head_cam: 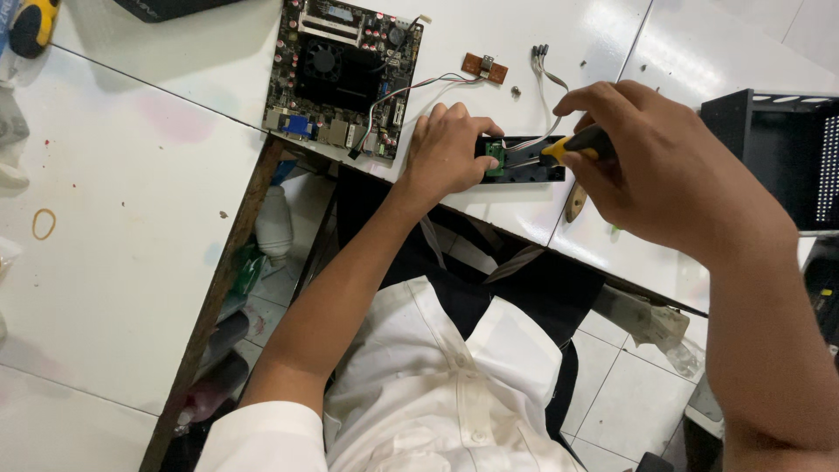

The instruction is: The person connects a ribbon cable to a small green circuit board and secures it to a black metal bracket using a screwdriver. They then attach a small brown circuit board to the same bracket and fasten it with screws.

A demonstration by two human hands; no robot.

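My left hand (446, 150) presses down on a narrow black panel (533, 170) that lies on the white table (131, 227). A small green circuit board (495, 156) sits on that panel, just right of my fingers. My right hand (664, 166) grips a screwdriver with a yellow and black handle (572, 145); its shaft points left at the green board. Grey ribbon wires (546, 70) run from the panel toward the back of the table.
A dark motherboard with a fan (341, 74) lies behind my left hand, wired to a small brown board (485, 66). A black metal case (773, 153) stands at the right. A rubber band (44, 224) lies at the left. A small screw (516, 90) rests near the wires.
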